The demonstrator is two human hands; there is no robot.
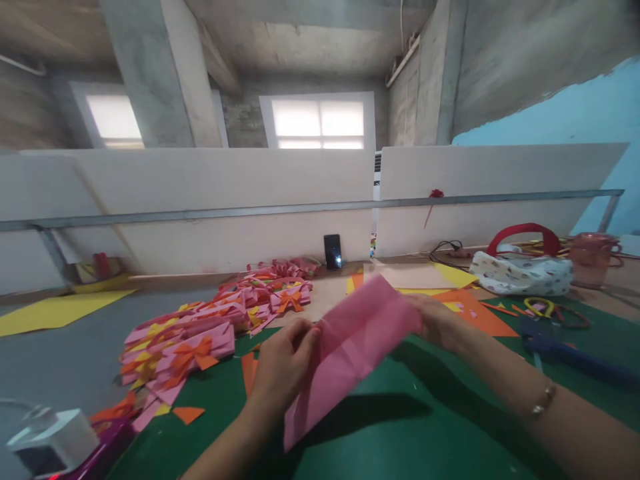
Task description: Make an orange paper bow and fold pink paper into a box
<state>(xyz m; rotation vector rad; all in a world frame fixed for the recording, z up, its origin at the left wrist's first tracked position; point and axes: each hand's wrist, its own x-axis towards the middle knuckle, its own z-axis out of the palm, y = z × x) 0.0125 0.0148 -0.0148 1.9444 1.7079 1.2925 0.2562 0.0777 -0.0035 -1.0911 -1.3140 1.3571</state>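
A creased sheet of pink paper (357,333) is held up at a slant over the green cutting mat (380,440). My left hand (287,357) pinches its left edge between thumb and fingers. At the sheet's right end, my right hand (427,317) grips the edge, its fingers partly hidden behind the paper. To the left lies a pile of folded pink paper pieces (220,333) with orange and yellow bows. A loose orange paper scrap (189,415) rests on the mat near the pile.
A blue glue gun (570,350) and yellow-handled scissors (540,307) lie on the right. Behind them stand a white patterned bag (523,272) and a pink jug (593,260). A phone (333,251) leans against the back panel. A white plug adapter (53,443) sits front left.
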